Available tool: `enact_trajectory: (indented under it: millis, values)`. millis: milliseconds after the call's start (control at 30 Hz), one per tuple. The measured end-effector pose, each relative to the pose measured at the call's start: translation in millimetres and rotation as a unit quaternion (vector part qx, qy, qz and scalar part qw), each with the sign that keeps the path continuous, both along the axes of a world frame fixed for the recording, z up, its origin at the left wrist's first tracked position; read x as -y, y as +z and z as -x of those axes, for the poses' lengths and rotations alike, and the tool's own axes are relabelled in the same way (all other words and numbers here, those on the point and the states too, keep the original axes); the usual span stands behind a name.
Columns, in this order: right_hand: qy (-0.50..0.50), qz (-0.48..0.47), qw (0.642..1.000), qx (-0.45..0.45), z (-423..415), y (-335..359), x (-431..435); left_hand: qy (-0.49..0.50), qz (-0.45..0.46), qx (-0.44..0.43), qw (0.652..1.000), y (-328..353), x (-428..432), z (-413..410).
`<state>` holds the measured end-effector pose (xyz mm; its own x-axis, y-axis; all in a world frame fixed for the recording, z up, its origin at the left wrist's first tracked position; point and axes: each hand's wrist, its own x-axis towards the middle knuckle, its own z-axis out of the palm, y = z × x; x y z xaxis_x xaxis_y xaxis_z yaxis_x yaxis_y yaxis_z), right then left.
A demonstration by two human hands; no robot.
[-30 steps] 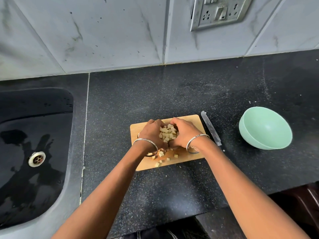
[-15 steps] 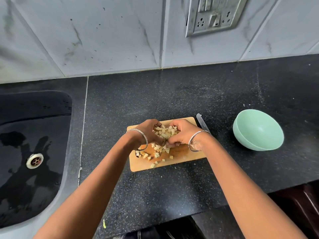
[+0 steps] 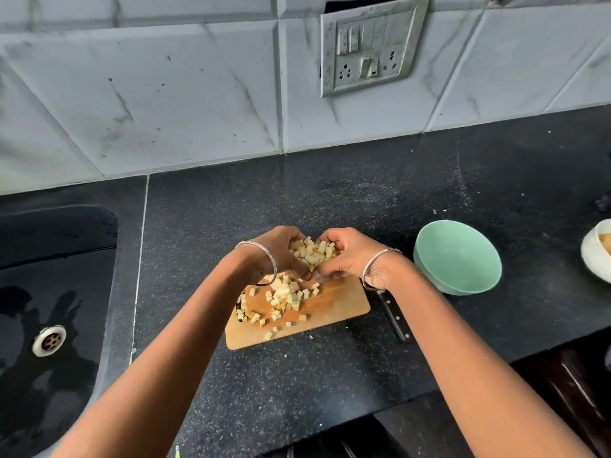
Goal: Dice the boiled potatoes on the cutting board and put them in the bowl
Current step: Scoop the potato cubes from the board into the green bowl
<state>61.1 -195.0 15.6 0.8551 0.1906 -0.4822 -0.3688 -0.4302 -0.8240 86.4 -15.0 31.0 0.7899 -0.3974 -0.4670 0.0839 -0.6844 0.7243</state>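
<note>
My left hand point(image 3: 277, 251) and my right hand point(image 3: 345, 256) are cupped together just above the wooden cutting board point(image 3: 334, 307). Between them they hold a heap of diced potato point(image 3: 314, 251). More potato cubes point(image 3: 284, 297) lie scattered on the board below the hands. The empty mint-green bowl point(image 3: 458, 257) stands on the black counter to the right of the board, apart from my hands. A knife point(image 3: 393, 317) lies beside the board's right edge, partly hidden under my right forearm.
A black sink point(image 3: 49, 309) with a metal drain lies at the left. A white dish point(image 3: 596, 252) shows at the right edge. The tiled wall with a socket panel point(image 3: 370, 47) rises behind the counter. The counter's front edge runs close below the board.
Both hands have lifted the scooped heap of cubes slightly off the board. Several cubes have dropped from it onto the board.
</note>
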Motion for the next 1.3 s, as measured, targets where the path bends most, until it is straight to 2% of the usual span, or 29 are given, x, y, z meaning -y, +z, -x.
enact_trajectory:
  millis: [200,433,667,733,900,1067,1300]
  values:
    - [-0.032,-0.068,0.997,-0.016,9,22,44,-0.026,-0.027,0.014,0.999,20,45,-4]
    - [-0.087,-0.117,0.989,-0.035,14,32,109,-0.056,-0.008,0.001,0.998,33,118,-9]
    - [-0.155,-0.063,0.985,-0.032,26,30,194,-0.082,0.031,-0.06,0.994,30,215,-7]
    - [-0.167,-0.045,0.984,-0.049,28,21,208,-0.102,-0.009,-0.042,0.994,24,238,-4]
    - [-0.161,0.031,0.984,-0.071,27,-5,220,-0.159,-0.156,0.073,0.972,0,271,-2]
    - [-0.122,0.076,0.988,-0.059,29,-17,217,-0.187,-0.222,0.12,0.949,-10,277,0]
    - [-0.144,0.018,0.988,-0.058,26,-18,202,-0.171,-0.271,0.132,0.938,1,272,-2]
